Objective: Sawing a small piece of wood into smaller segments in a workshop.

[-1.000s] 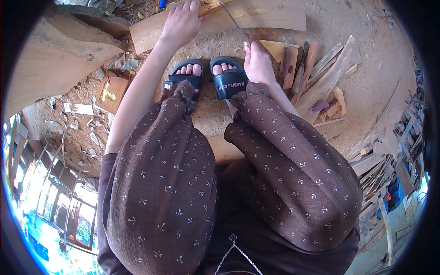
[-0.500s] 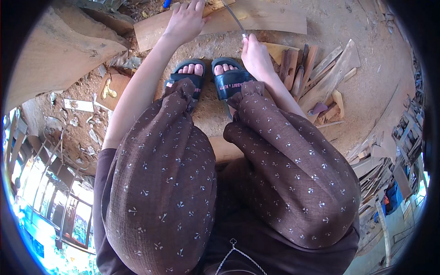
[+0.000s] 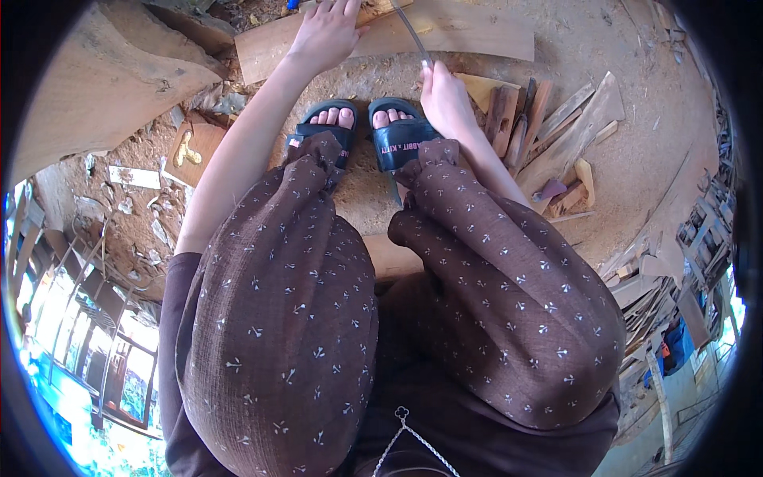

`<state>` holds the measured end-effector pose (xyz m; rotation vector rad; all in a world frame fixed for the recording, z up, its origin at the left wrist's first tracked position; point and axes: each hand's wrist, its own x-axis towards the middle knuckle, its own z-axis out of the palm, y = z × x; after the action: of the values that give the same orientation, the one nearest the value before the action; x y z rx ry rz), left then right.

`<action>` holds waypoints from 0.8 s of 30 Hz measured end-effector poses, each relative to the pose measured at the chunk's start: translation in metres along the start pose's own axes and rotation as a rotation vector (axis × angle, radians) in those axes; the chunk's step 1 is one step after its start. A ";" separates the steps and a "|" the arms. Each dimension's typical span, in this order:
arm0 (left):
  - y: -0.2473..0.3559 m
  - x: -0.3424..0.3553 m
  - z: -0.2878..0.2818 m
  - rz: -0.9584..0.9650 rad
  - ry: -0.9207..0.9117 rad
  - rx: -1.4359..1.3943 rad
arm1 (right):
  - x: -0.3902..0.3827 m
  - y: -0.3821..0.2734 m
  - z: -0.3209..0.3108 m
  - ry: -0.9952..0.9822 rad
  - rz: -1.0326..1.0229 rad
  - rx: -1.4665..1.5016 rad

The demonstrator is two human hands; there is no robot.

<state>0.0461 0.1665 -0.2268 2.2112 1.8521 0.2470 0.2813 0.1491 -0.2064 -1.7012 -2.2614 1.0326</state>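
My left hand point(image 3: 326, 36) reaches to the upper edge of the view, its fingers over a light piece of wood point(image 3: 377, 11) and its thumb by the near side; the fingertips are partly cut off. In my right hand point(image 3: 447, 99), the fingers are wrapped round the handle end of a long, narrow metal tool point(image 3: 412, 30), possibly a file. Its thin shaft slants up and left towards the wood, and its tip lies out of view. Beneath them lies a wide, pale board point(image 3: 469, 36).
Wood offcuts point(image 3: 572, 135) lie right of my sandals point(image 3: 397, 139). A big timber slab point(image 3: 95, 95) stands at the left, with a brown block point(image 3: 191, 155) and shavings nearby. More scrap wood point(image 3: 660, 286) is heaped at the far right. A small blue object point(image 3: 292, 5) shows beyond my left hand.
The tool and my right hand have shifted very slightly right and down. My left hand has moved a little to the right and up, still at the wood.
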 end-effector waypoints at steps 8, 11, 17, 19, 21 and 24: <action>0.002 0.000 0.001 -0.028 0.008 -0.023 | -0.040 0.012 -0.007 -0.034 0.156 -0.078; 0.002 -0.001 0.002 -0.030 -0.002 -0.030 | -0.050 0.009 -0.001 0.028 0.160 -0.092; 0.001 0.000 0.000 -0.025 -0.026 -0.010 | 0.007 0.000 -0.001 0.024 -0.053 -0.035; 0.002 0.000 -0.001 -0.015 0.024 -0.018 | 0.009 0.000 -0.001 -0.025 -0.010 -0.042; 0.002 -0.001 -0.001 -0.004 0.069 -0.033 | -0.001 0.002 -0.001 -0.002 -0.015 -0.043; 0.003 0.000 -0.001 -0.023 0.022 -0.044 | -0.030 0.008 -0.002 -0.019 0.117 -0.094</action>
<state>0.0488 0.1665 -0.2251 2.1655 1.8640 0.3054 0.2998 0.1244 -0.2012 -1.8894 -2.2801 0.9821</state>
